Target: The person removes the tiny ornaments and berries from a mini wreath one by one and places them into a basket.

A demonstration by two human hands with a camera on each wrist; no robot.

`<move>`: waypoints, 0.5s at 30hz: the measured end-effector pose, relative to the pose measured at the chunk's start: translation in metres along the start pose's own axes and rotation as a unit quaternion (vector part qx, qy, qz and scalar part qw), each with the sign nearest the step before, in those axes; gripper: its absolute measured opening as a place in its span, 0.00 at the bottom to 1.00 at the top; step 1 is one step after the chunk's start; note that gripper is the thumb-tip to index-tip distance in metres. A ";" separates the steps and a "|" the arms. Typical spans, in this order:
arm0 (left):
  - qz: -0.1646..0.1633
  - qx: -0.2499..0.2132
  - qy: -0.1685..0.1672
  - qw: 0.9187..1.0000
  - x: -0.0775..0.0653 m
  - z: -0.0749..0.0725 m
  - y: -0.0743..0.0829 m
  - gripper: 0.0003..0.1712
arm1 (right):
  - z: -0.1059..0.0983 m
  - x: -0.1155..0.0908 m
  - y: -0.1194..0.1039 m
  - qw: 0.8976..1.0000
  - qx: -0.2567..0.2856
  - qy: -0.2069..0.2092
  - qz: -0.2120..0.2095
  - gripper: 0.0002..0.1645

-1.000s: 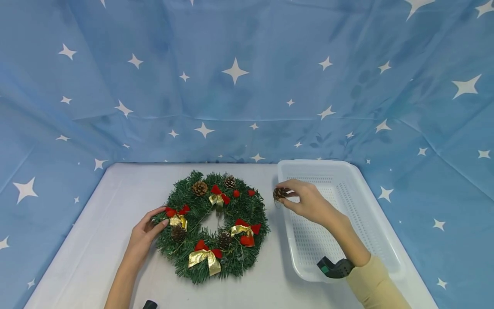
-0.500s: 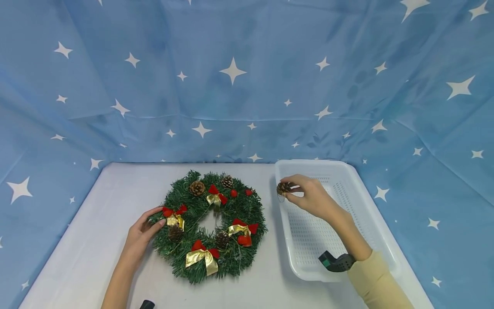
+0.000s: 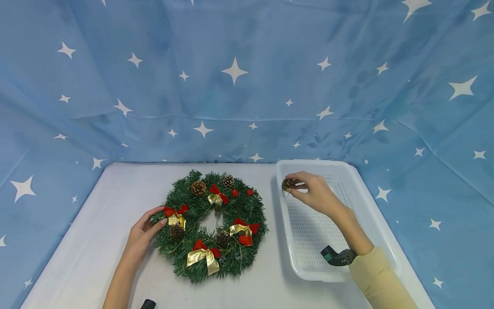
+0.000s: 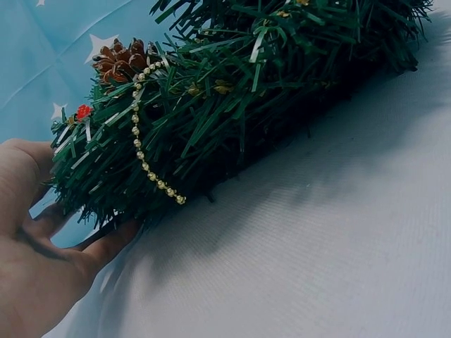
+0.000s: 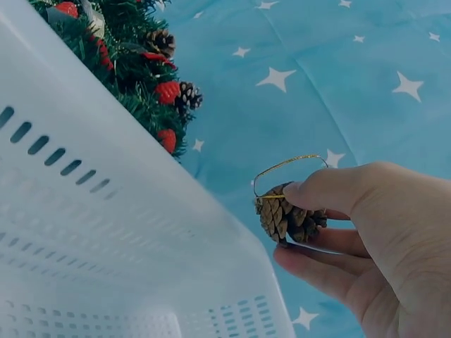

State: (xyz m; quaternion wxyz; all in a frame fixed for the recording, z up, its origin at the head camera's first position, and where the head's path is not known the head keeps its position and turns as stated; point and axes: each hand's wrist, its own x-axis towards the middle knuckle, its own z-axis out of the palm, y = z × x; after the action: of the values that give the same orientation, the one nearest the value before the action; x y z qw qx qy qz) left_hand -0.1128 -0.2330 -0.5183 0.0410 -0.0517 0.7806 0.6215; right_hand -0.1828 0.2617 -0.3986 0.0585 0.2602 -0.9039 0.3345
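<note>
Starry cloth behind, I see the left hand gripping the wreath (steadying it, presumably), the right hand pinching a cone by the basket's left edge.

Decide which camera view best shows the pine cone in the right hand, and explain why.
The right wrist view: the pine cone is largest and clearest, its gold loop distinct, in the right hand. The head view shows it small and partly covered; the left wrist view shows only another pine cone, on the Christmas wreath.
</note>
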 end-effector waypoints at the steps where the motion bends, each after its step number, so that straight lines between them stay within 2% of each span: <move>1: -0.001 0.004 0.000 1.000 0.000 0.000 0.000 0.33 | 0.000 0.000 0.001 1.000 -0.002 0.000 0.002 0.21; 7: -0.007 0.015 -0.002 1.000 -0.001 -0.001 0.000 0.33 | -0.001 0.000 0.007 1.000 -0.003 0.001 0.017 0.20; 15: -0.004 -0.001 0.001 1.000 -0.001 0.001 0.000 0.33 | 0.000 0.000 0.017 0.999 -0.001 0.002 0.039 0.20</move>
State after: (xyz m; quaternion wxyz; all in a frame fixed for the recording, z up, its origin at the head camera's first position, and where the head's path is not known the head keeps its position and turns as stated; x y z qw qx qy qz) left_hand -0.1117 -0.2320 -0.5184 0.0424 -0.0558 0.7797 0.6222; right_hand -0.1917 0.2722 -0.4080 0.0476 0.2235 -0.9135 0.3365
